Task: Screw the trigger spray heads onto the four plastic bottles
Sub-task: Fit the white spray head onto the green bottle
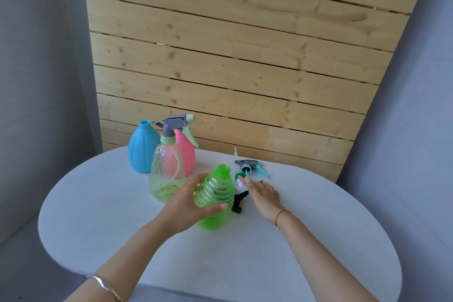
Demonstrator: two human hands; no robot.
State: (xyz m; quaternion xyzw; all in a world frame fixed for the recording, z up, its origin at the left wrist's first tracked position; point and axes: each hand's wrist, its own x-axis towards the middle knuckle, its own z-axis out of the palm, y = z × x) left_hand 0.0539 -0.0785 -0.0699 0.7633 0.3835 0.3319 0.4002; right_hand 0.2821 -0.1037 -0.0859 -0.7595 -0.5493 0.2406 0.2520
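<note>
My left hand (pixel 186 206) grips a ribbed green bottle (pixel 215 193) with an open neck, tilted slightly over the white table (pixel 98 216). My right hand (pixel 262 195) reaches flat, fingers apart, toward a white and green spray head (pixel 240 177), fingertips touching it. A black spray head (pixel 239 202) lies between the green bottle and my right hand. A grey and teal spray head (pixel 252 167) lies further back. A clear yellowish bottle (pixel 164 171) carries a grey and pale green spray head (pixel 177 127). Behind it stand a pink bottle (pixel 187 154) and an open blue bottle (pixel 143 147).
A wooden slat wall (pixel 232 56) rises right behind the table. Grey walls close in on the left and right. The table's rounded near edge runs below my forearms.
</note>
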